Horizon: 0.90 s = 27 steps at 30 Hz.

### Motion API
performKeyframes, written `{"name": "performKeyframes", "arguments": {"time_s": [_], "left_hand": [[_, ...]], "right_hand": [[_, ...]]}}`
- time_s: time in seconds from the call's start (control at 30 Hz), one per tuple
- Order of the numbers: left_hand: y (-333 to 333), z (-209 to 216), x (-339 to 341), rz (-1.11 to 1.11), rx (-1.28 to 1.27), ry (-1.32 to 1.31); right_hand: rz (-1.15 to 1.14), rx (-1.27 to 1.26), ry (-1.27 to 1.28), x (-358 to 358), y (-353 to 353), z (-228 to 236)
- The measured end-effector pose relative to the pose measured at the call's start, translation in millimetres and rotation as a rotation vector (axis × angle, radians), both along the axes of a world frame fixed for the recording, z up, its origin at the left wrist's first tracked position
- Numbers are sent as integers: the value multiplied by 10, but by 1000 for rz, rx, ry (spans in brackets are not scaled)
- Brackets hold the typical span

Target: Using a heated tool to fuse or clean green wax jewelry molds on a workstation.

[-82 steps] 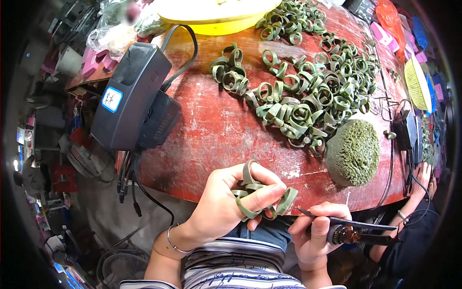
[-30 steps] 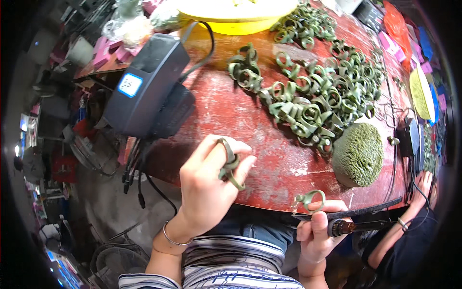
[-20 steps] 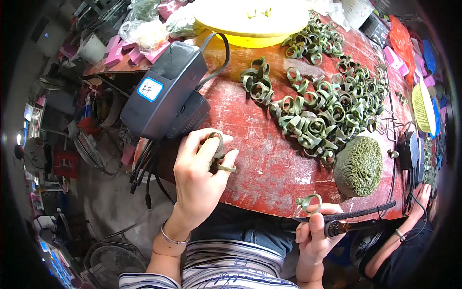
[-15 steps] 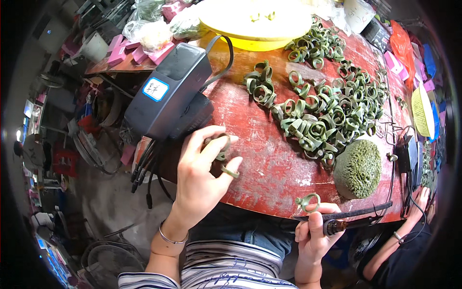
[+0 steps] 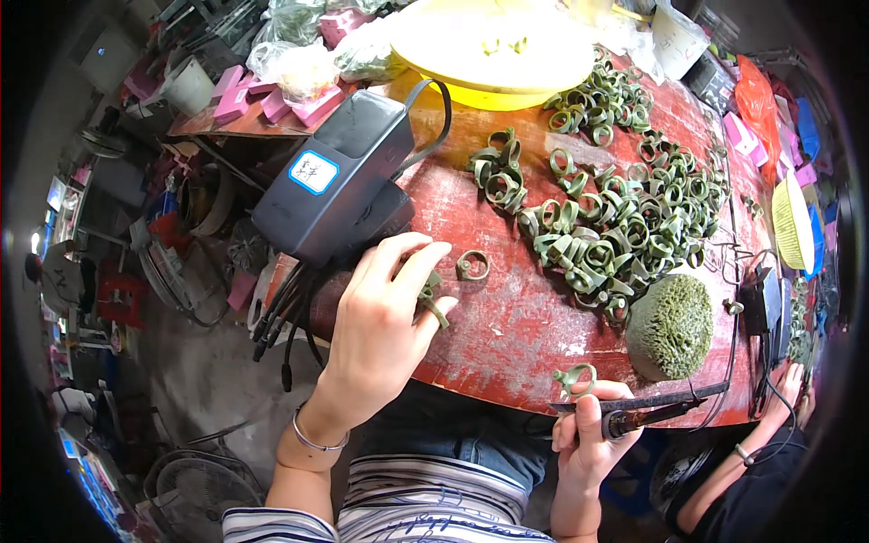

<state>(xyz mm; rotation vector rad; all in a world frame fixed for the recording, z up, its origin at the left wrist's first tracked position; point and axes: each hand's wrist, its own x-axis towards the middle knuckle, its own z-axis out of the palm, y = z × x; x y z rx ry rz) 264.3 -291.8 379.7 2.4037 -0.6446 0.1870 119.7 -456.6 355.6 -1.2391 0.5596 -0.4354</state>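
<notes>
My left hand (image 5: 380, 317) is curled over the table's near edge, with green rings (image 5: 438, 312) held between its thumb and fingers; part of them is hidden by the fingers. Just beyond its fingertips, a single green ring (image 5: 472, 265) lies on the red table. Lower right, my right hand (image 5: 593, 425) is closed around a pen-like tool with a dark handle (image 5: 647, 418) and a long flat black strip (image 5: 683, 395), perhaps a file. Another green ring (image 5: 576, 379) stands at its thumb and fingertips. A rough green, round block (image 5: 672, 328) sits beyond this hand.
A large pile of green rings (image 5: 625, 222) covers the right half of the worn red table (image 5: 516, 335). A yellow basin (image 5: 489, 95) stands at the back. Left of it is a black device (image 5: 335, 181) with cables. At far right, another person's hand (image 5: 790, 387) shows.
A green ring now lies on the table just past my left fingers, where none lay before. My left fingers have shifted slightly right. My right hand stays nearly in place with its tool and ring.
</notes>
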Motion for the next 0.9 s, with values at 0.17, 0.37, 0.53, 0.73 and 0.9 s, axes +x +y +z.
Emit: {"name": "performKeyframes", "arguments": {"time_s": [0.17,0.37,0.53,0.73,0.9], "left_hand": [[-37,162,13,-18,191,-5],[-10,280,3,-74,193,29],[-95,166,18,-147,103,-126],[-247,-186,-38,-25,159,-333],[-193,-159,-53,4,165,-366]], "right_hand": [[-17,1,-8,5,10,-17],[8,-12,-7,-9,-10,-25],[12,-12,-29,-14,-4,-50],[25,-15,-47,-15,-10,-45],[42,57,-113,-17,-24,-32]]}}
